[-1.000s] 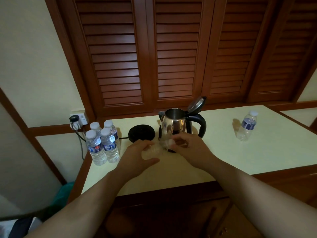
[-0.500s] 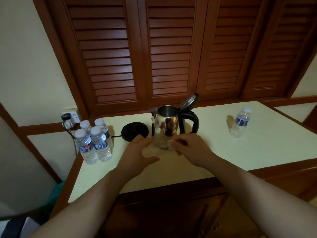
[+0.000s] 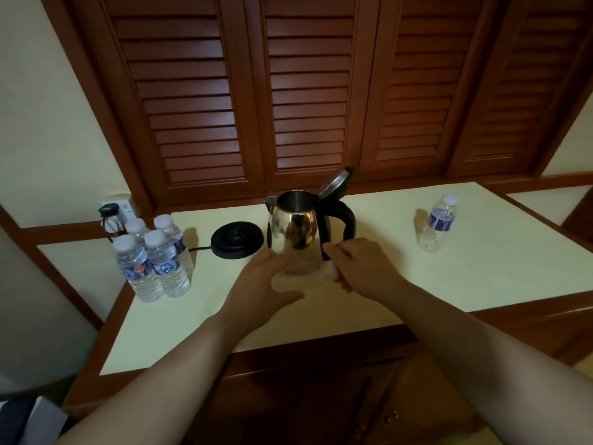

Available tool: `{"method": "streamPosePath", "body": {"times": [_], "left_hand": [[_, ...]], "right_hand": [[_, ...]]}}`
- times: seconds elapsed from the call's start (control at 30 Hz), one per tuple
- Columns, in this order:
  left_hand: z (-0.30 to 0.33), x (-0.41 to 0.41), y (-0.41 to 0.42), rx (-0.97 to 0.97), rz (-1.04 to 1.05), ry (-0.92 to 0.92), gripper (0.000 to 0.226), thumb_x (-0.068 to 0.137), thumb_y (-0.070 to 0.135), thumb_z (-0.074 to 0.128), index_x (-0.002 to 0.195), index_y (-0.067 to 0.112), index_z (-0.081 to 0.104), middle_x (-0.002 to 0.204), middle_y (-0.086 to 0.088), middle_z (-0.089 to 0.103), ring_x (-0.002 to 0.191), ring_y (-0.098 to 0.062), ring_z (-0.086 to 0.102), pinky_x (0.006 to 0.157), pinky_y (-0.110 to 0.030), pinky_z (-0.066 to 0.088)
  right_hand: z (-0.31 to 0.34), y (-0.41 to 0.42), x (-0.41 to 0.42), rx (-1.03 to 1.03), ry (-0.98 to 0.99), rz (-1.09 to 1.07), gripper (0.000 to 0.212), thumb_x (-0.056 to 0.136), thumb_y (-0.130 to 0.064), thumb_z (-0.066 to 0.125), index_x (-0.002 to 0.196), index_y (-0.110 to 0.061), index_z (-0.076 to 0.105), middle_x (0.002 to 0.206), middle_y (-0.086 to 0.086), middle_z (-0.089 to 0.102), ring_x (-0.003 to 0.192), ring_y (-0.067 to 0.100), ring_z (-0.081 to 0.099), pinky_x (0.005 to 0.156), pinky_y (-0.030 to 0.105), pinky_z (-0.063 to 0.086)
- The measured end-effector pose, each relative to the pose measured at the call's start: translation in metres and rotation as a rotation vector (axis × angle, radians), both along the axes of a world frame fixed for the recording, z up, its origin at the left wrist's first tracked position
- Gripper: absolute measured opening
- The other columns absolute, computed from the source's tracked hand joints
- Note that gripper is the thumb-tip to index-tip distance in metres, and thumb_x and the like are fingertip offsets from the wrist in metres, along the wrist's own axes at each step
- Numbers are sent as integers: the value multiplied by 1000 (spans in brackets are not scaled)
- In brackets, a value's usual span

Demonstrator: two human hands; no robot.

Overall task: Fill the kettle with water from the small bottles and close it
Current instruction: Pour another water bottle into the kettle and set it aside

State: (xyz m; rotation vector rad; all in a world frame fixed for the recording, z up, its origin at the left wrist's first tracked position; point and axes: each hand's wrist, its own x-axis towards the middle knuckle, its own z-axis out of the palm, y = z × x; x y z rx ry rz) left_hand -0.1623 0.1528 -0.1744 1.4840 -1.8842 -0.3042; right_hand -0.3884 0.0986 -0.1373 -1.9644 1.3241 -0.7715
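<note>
Both hands barely moved — left hand (image 3: 256, 284) held the small bottle (image 3: 296, 277), right hand (image 3: 359, 268) pinched its cap (image 3: 330, 272); kettle (image 3: 296, 229) stayed open, unfilled.

The small clear plastic bottle (image 3: 296, 277) now lies more level between the hands, in front of the shiny steel kettle (image 3: 295, 231), its white-capped end at the right. The right hand (image 3: 359, 268) now curls its fingers around that cap end, where a second ago its fingertips only met the neck.
</note>
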Motion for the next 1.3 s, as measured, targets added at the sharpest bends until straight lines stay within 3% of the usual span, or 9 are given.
{"method": "streamPosePath", "body": {"times": [0.13, 0.33, 0.43, 0.7, 0.83, 1.0, 1.1, 1.17, 1.3], "left_hand": [[-3, -8, -5, 14, 58, 35, 54, 74, 41, 90, 123, 37, 67, 108, 13, 58, 99, -2, 56, 81, -10, 40], [-2, -32, -14, -38, 23, 44, 59, 71, 37, 93, 117, 50, 59, 108, 17, 58, 102, 14, 53, 82, 1, 36], [-2, -42, -23, -27, 46, 64, 57, 69, 33, 95, 119, 36, 68, 104, 20, 56, 99, 16, 53, 80, 1, 36], [-10, -72, -34, 27, 73, 77, 57, 71, 44, 91, 122, 37, 67, 110, 18, 62, 98, 9, 57, 77, -4, 43], [-10, -96, -43, 59, 22, 81, 64, 75, 50, 87, 132, 33, 63, 118, 20, 60, 105, 0, 56, 86, -11, 43], [-27, -125, -63, 177, 14, 3, 84, 78, 51, 84, 149, 29, 45, 137, 14, 48, 123, -6, 47, 98, -21, 36], [-42, -130, -76, 229, -46, -162, 74, 87, 48, 75, 152, 29, 44, 150, 9, 46, 138, -13, 45, 110, -25, 34], [-51, -131, -81, 210, -101, -260, 63, 93, 47, 68, 149, 24, 51, 153, 5, 49, 143, -14, 42, 116, -24, 27], [-63, -129, -84, 170, -120, -257, 53, 94, 49, 66, 140, 24, 62, 149, 6, 54, 139, -11, 46, 111, -18, 24]], "right_hand": [[9, -4, -19, 95, -84, 178, 29, 100, -39, 66, 119, -18, 68, 98, 2, 71, 83, 14, 73, 64, 23, 60], [0, -7, -31, 21, 20, 25, 44, 103, -49, 56, 89, -8, 66, 78, 9, 71, 62, 18, 70, 58, 27, 60], [1, -13, -43, 23, -77, 68, 23, 100, -40, 67, 104, -17, 65, 90, 5, 69, 72, 12, 71, 58, 24, 60], [-3, -23, -68, -48, -56, 87, 27, 99, -40, 66, 104, -14, 66, 89, 7, 68, 71, 13, 69, 56, 23, 58], [-8, -29, -80, -65, -133, -15, 26, 90, -41, 78, 99, -19, 68, 89, -3, 68, 73, 15, 69, 63, 35, 63], [-5, -40, -111, -142, -78, -126, 27, 85, -38, 82, 103, -21, 72, 97, -10, 70, 86, 7, 66, 72, 15, 49], [6, -46, -138, -197, -18, -231, 28, 87, -29, 81, 112, -21, 73, 99, -10, 70, 89, 9, 65, 73, 11, 45], [13, -51, -159, -263, 29, -298, 29, 87, -26, 79, 115, -19, 75, 99, -7, 70, 91, 13, 67, 80, 18, 48], [24, -65, -195, -385, 149, -403, 28, 89, -25, 76, 113, -12, 75, 99, 1, 71, 86, 18, 65, 74, 26, 48]]}}
